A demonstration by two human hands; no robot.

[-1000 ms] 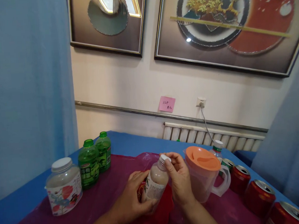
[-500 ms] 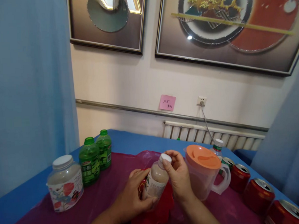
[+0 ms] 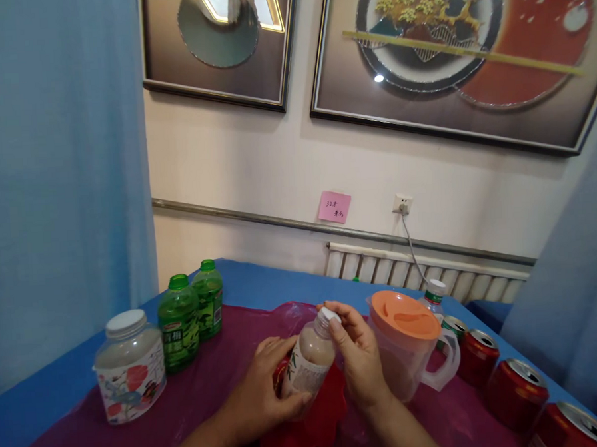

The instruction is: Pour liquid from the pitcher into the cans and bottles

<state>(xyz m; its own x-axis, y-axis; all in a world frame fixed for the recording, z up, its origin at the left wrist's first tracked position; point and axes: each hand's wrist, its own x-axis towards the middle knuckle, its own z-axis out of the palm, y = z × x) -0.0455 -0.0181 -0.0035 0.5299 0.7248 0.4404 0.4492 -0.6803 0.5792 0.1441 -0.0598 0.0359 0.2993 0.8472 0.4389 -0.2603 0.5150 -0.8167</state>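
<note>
Apparently cap work: left hand (image 3: 263,387) wrapped round tilted bottle (image 3: 310,361), right hand (image 3: 361,359) pinching its white cap (image 3: 329,316), next twist needing steady left hold.

Handwritten "32" on the pink note (image 3: 334,206), "青梅" on the nearer green bottle (image 3: 178,330)

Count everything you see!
held bottle: 1, clear, centre
dish: 1, red, centre
jar: 1, clear, left
bottles: 2, green, beside jar
jug: 1, orange lid, right
capped bottle: 1, clear, behind jug
cans: 3, red, right
can: 1, green, behind jug
table: 1, blue, foreground
cloth: 1, purple, table
pictures: 2, multicoloured, wall
note: 1, pink, wall
socket: 1, white, wall
cord: 1, grey, wall
pipe: 1, grey, wall
radiator: 1, white, wall
curtains: 2, blue, sides
left hand: 1, on held bottle
right hand: 1, on cap
</note>
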